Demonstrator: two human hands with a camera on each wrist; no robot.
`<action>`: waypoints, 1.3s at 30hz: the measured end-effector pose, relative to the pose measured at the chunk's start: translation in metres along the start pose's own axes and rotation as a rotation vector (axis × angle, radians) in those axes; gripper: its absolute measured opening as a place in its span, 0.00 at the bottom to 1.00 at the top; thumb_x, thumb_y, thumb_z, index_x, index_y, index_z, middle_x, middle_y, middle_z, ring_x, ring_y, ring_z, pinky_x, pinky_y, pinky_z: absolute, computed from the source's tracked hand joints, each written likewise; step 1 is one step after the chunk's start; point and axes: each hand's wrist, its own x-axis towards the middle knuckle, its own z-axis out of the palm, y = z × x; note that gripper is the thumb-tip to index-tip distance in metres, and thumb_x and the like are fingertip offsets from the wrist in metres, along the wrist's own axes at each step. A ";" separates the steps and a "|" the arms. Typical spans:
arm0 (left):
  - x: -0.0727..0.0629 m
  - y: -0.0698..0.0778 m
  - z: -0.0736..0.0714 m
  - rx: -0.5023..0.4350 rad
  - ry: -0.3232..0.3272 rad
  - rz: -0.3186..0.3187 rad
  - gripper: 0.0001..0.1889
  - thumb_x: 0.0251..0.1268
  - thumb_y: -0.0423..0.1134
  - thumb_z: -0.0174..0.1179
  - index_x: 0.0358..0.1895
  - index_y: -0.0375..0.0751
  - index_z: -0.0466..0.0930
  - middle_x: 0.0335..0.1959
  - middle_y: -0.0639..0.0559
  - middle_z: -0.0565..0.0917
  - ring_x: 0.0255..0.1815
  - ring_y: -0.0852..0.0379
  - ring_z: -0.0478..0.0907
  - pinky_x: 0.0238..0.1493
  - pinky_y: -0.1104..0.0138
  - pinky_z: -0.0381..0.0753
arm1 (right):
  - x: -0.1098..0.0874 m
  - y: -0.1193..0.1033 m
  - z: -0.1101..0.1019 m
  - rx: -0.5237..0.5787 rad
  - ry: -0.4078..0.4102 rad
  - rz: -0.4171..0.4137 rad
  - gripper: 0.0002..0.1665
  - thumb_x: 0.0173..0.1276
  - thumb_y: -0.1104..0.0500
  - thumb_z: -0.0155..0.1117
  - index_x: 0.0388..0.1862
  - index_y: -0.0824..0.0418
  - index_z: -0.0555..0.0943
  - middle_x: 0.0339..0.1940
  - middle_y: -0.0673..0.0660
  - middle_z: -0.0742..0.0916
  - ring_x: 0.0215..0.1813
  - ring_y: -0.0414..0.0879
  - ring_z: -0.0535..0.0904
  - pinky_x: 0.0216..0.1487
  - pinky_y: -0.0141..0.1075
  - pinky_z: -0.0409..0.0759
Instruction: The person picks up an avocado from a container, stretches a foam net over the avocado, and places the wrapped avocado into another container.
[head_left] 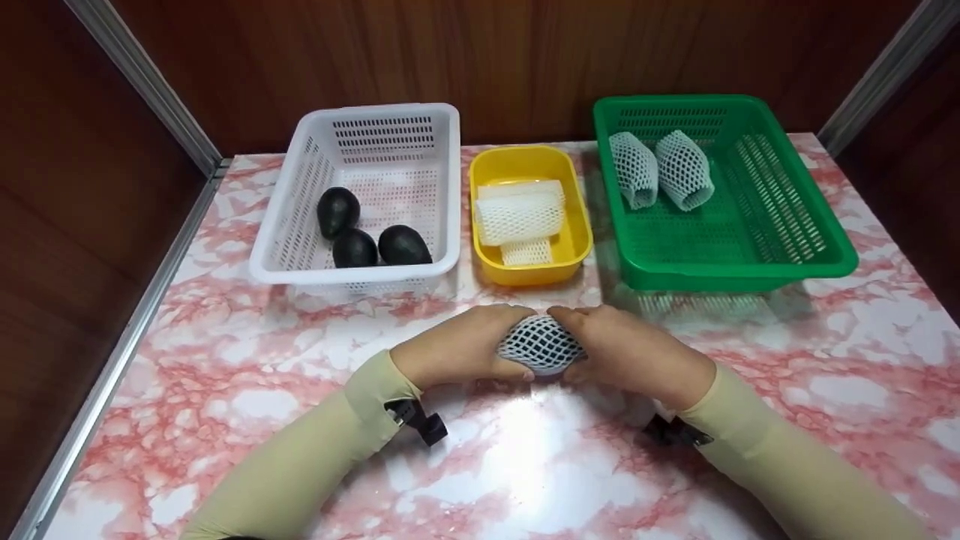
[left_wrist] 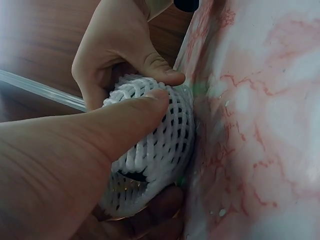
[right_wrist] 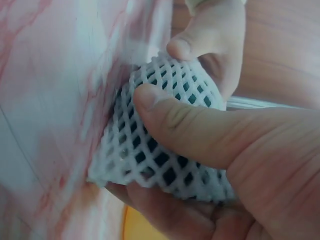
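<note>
Avocado (head_left: pixel 541 345), as the dark shape behind the mesh appears to be, sits inside a white foam net (right_wrist: pixel 120 172) between the two hands, just over or on the bench (head_left: pixel 457 495); whether it touches the surface I cannot tell. It is in front of the yellow bin (head_left: pixel 531 276), which holds more netting. Left grip (head_left: pixel 476 341) and right grip (head_left: pixel 628 351) are both closed round the netted fruit from opposite ends, thumbs pressed on the mesh and fingers curled beneath. I would expect the fruit to be fairly light, smooth and firm-skinned but easily bruised, and the foam soft, stretchy and apt to tear or slide over the skin. Best hold: broad, even pressure around the widest part, thumbs flat, with the net's edge pinched gently rather than tugged by single strands.
</note>
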 end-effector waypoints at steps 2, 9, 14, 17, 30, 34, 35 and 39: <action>0.000 0.000 0.000 0.008 -0.004 -0.007 0.38 0.68 0.51 0.77 0.77 0.45 0.74 0.67 0.51 0.86 0.66 0.52 0.83 0.76 0.56 0.80 | -0.001 -0.001 0.001 0.003 0.020 -0.009 0.58 0.56 0.52 0.91 0.81 0.63 0.71 0.63 0.68 0.89 0.59 0.61 0.90 0.61 0.55 0.90; -0.001 -0.001 -0.003 -0.001 -0.012 -0.026 0.37 0.64 0.51 0.79 0.74 0.45 0.76 0.62 0.50 0.87 0.61 0.52 0.84 0.70 0.57 0.83 | 0.001 -0.008 0.008 -0.041 0.129 -0.122 0.62 0.55 0.42 0.91 0.85 0.51 0.69 0.76 0.62 0.81 0.70 0.61 0.85 0.66 0.57 0.88; -0.005 -0.002 -0.012 -0.008 -0.033 -0.071 0.40 0.57 0.49 0.84 0.73 0.48 0.77 0.62 0.52 0.86 0.60 0.54 0.83 0.69 0.57 0.83 | 0.003 -0.008 0.011 -0.070 0.139 -0.179 0.53 0.57 0.47 0.90 0.79 0.51 0.76 0.68 0.61 0.86 0.62 0.58 0.88 0.62 0.54 0.90; -0.007 -0.002 -0.015 0.036 -0.054 -0.121 0.41 0.55 0.50 0.85 0.72 0.48 0.78 0.62 0.53 0.85 0.59 0.54 0.83 0.67 0.56 0.83 | 0.004 -0.007 0.012 -0.080 0.147 -0.202 0.48 0.56 0.49 0.90 0.75 0.53 0.79 0.66 0.61 0.87 0.60 0.59 0.89 0.61 0.54 0.90; -0.008 -0.002 -0.018 0.093 -0.069 -0.131 0.31 0.56 0.42 0.82 0.65 0.45 0.84 0.59 0.50 0.84 0.55 0.53 0.83 0.64 0.56 0.85 | 0.000 -0.003 0.001 -0.061 0.219 -0.274 0.49 0.53 0.51 0.91 0.74 0.51 0.81 0.66 0.60 0.87 0.60 0.56 0.89 0.58 0.50 0.92; -0.009 -0.005 -0.019 0.053 -0.044 -0.090 0.35 0.54 0.35 0.81 0.69 0.49 0.82 0.65 0.51 0.83 0.58 0.51 0.83 0.66 0.56 0.84 | -0.003 0.000 -0.013 0.154 0.260 -0.271 0.49 0.53 0.57 0.90 0.75 0.50 0.80 0.69 0.57 0.87 0.62 0.52 0.88 0.59 0.44 0.91; -0.010 -0.005 -0.019 0.055 -0.039 -0.083 0.37 0.54 0.35 0.81 0.71 0.50 0.81 0.67 0.51 0.82 0.60 0.50 0.83 0.68 0.55 0.84 | -0.003 0.001 -0.016 0.224 0.274 -0.262 0.49 0.53 0.59 0.89 0.76 0.50 0.79 0.69 0.56 0.87 0.62 0.51 0.88 0.59 0.44 0.91; -0.011 -0.005 -0.017 0.125 -0.051 -0.093 0.41 0.56 0.44 0.83 0.76 0.49 0.78 0.70 0.50 0.80 0.65 0.48 0.82 0.72 0.54 0.82 | -0.006 0.005 -0.023 0.513 0.357 -0.215 0.46 0.56 0.64 0.83 0.75 0.53 0.79 0.65 0.56 0.89 0.58 0.48 0.88 0.57 0.41 0.91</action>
